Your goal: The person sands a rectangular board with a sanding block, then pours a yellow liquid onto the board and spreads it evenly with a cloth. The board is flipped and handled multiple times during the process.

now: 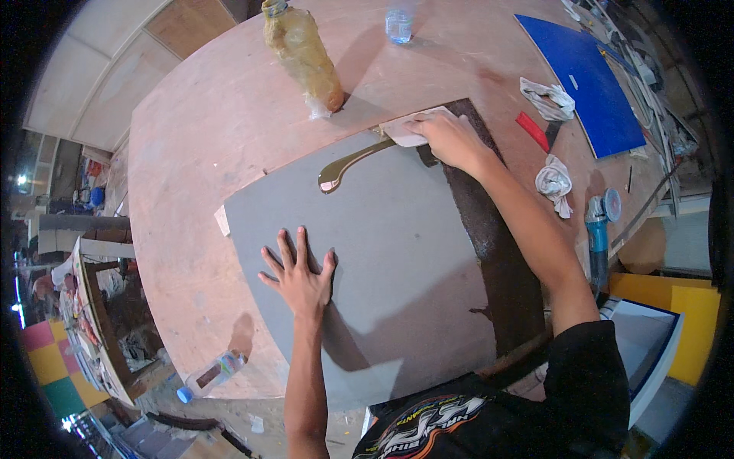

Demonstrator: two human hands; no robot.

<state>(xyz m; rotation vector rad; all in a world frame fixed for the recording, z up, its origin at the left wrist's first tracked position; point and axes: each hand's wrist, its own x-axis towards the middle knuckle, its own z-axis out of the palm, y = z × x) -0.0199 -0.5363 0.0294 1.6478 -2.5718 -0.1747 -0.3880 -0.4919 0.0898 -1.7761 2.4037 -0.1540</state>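
A grey sheet (382, 252) lies on the pinkish tabletop, with a dark brown coated strip (508, 297) along its right side. A glossy amber streak of liquid (336, 172) curves over its upper part. My right hand (451, 141) grips a pale flat spreader (397, 130) at the far edge of the sheet, beside that streak. My left hand (298, 275) rests spread out and flat on the sheet's left half, holding nothing. A yellowish, coated plastic bottle (302, 53) stands just beyond the sheet.
Right: a blue board (581, 84), rags (553, 180), a red-and-black tool (531, 130), an angle grinder (596, 229). Back: a small clear bottle (398, 27). Front left: a bottle (210, 375) lies near the table edge. Framed panels (99, 306) and clutter fill the left side.
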